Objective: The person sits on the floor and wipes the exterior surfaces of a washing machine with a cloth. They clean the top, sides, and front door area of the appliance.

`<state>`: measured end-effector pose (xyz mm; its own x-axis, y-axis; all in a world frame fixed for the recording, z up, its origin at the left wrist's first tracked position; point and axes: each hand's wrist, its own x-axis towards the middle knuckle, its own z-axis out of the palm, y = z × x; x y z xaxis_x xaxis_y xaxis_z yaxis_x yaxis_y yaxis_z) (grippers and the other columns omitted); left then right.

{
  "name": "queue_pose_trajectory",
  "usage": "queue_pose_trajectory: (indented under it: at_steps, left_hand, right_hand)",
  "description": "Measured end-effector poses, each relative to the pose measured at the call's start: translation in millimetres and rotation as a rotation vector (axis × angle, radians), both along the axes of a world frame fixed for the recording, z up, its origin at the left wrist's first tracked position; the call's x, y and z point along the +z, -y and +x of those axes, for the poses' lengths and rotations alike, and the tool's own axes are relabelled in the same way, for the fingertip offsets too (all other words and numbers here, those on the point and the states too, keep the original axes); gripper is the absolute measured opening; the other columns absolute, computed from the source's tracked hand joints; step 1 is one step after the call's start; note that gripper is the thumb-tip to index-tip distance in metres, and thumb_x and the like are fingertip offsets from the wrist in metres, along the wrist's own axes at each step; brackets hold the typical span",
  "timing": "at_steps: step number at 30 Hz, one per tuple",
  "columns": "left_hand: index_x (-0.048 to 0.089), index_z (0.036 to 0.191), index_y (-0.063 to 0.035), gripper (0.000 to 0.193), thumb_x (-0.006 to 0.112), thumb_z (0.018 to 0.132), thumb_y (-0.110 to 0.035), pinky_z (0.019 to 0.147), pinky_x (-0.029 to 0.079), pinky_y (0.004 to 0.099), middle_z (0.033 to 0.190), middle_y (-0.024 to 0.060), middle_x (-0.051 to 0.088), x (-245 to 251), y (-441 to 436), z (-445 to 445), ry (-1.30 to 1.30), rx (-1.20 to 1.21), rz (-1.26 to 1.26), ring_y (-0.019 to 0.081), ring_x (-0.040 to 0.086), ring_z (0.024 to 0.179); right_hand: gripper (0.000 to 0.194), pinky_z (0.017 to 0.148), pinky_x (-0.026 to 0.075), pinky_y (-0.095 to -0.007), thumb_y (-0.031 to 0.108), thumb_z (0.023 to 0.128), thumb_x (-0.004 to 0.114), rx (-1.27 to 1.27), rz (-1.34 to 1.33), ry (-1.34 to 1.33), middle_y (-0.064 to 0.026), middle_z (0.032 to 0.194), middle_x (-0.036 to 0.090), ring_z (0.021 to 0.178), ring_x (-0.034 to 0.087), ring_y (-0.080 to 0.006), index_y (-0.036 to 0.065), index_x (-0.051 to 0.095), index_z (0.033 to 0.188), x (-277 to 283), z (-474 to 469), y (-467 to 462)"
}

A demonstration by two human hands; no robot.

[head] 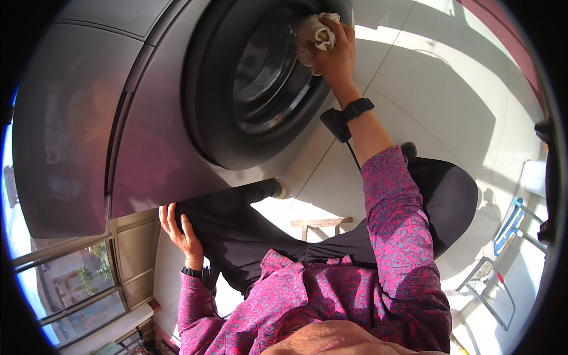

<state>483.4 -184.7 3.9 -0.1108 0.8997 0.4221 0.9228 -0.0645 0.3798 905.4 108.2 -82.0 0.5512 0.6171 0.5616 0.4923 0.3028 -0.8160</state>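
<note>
A front-loading washing machine (pixel 146 146) with a dark, glossy front stands close before me. Its round door has a thick black rim (pixel 213 111) around a clear glass bowl (pixel 262 84). My right hand (pixel 337 53) grips a crumpled whitish cloth (pixel 323 33) against the rim's right side. Part of the cloth is hidden behind the fingers. My left hand (pixel 183 233) holds nothing; its fingers are apart and it rests by my knee, near the machine's lower edge. Each wrist carries a black strap, and a black device (pixel 336 125) sits on the right one.
A small wooden stool (pixel 321 222) shows between my legs on the pale tiled floor (pixel 328 177). To the right are a folding metal frame with a blue and yellow part (pixel 509 228) and a metal-framed item (pixel 483 275). A window (pixel 75 284) is at lower left.
</note>
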Motion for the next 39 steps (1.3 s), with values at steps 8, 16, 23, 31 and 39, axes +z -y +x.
queue_pose_trajectory:
  at_steps: [8, 16, 23, 31, 39]
  left_hand:
    - [0.060, 0.141, -0.0056, 0.041, 0.055, 0.103, -0.019, 0.122, 0.026, 0.0464, 0.156, 0.0156, 0.046, -1.1, -1.2, -0.7, -0.007, 0.011, 0.008, 0.0342, 0.037, 0.147]
    - [0.060, 0.141, -0.0071, 0.041, 0.056, 0.102, -0.019, 0.122, 0.025, 0.0466, 0.156, 0.0133, 0.047, 0.2, -5.0, 2.6, -0.033, -0.015, 0.015, 0.0330, 0.038, 0.148]
    - [0.061, 0.142, -0.0085, 0.041, 0.055, 0.103, -0.020, 0.123, 0.025, 0.0465, 0.156, 0.0120, 0.048, 0.0, -6.6, 2.2, -0.034, -0.030, 0.027, 0.0322, 0.036, 0.148]
    - [0.060, 0.142, -0.0075, 0.042, 0.056, 0.102, -0.018, 0.122, 0.027, 0.0458, 0.156, 0.0130, 0.047, 0.5, -6.0, 4.1, -0.039, -0.017, 0.020, 0.0325, 0.038, 0.147]
    - [0.060, 0.141, -0.0060, 0.041, 0.056, 0.102, -0.018, 0.121, 0.027, 0.0459, 0.156, 0.0151, 0.047, 0.2, -7.4, 3.3, -0.042, -0.019, 0.027, 0.0332, 0.039, 0.146]
  right_hand:
    - [0.064, 0.097, 0.055, -0.0447, 0.026, 0.071, 0.087, 0.212, -0.482, 0.001, -0.0139, 0.128, 0.061, 0.114, 0.066, -0.0384, 0.017, 0.067, 0.131, -61.2, -17.1, 36.2]
    - [0.057, 0.093, 0.056, -0.0346, 0.025, 0.076, 0.085, 0.567, -0.070, -0.870, -0.0108, 0.111, 0.072, 0.101, 0.071, -0.0234, 0.005, 0.068, 0.126, 31.9, -4.6, 42.6]
    - [0.027, 0.073, 0.059, -0.0341, 0.004, 0.094, 0.071, 0.847, 0.027, -1.207, -0.0069, 0.100, 0.071, 0.083, 0.072, -0.0203, -0.001, 0.065, 0.119, 99.7, -18.9, 58.6]
    - [0.065, 0.097, 0.054, -0.0378, 0.027, 0.073, 0.085, 0.922, -0.367, -0.242, -0.0137, 0.120, 0.069, 0.110, 0.069, -0.0291, 0.006, 0.066, 0.131, 25.8, -74.2, 82.2]
    - [0.068, 0.092, 0.057, -0.0469, 0.024, 0.072, 0.084, 0.189, -0.556, 0.501, -0.0128, 0.132, 0.056, 0.112, 0.063, -0.0373, 0.023, 0.060, 0.135, -34.8, -17.4, 55.6]
